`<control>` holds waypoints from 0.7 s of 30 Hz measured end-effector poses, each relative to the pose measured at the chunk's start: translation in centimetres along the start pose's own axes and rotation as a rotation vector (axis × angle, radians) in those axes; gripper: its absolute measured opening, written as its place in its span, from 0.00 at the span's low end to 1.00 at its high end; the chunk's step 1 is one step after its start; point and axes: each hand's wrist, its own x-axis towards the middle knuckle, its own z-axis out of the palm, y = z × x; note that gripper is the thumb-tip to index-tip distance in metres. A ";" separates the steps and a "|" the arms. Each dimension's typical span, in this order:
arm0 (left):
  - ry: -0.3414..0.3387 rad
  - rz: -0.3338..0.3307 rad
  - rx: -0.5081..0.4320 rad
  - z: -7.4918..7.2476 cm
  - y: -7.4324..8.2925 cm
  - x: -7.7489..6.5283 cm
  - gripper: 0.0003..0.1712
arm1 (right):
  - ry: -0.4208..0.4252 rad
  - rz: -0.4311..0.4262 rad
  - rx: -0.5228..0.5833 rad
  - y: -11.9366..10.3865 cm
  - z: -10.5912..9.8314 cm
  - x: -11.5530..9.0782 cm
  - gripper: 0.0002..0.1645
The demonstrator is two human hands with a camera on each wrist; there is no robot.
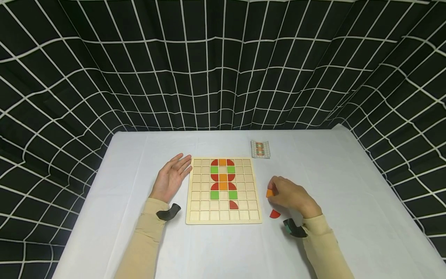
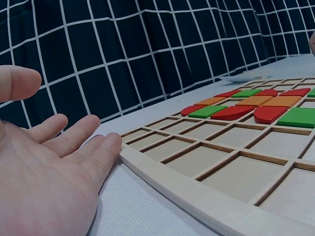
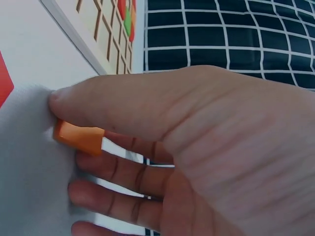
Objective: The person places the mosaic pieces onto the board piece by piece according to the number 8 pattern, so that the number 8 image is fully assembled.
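A square wooden grid board (image 1: 205,205) lies on the table with red, green and orange tiles set in its middle columns. My right hand (image 1: 290,195), to the right of the board, pinches an orange square tile (image 1: 270,193) between thumb and fingers, close over the cloth. In the right wrist view the orange tile (image 3: 78,137) shows under the thumb. A red quarter-round tile (image 1: 275,214) lies just nearer than that hand. On the left, my left hand (image 1: 169,180) rests palm up, fingers relaxed, its fingertips (image 2: 114,140) right at the board's left edge.
A small stack of printed pattern cards (image 1: 260,149) lies behind the board's right corner. White cloth covers the table (image 1: 216,252). A black curtain with white grid lines (image 1: 223,77) hangs at the back and sides. Each wrist wears a black band.
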 end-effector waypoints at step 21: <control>0.010 -0.011 -0.003 -0.1 0.0 0.1 0.33 | 0.208 -0.277 0.218 -1.9 -0.9 0.3 0.09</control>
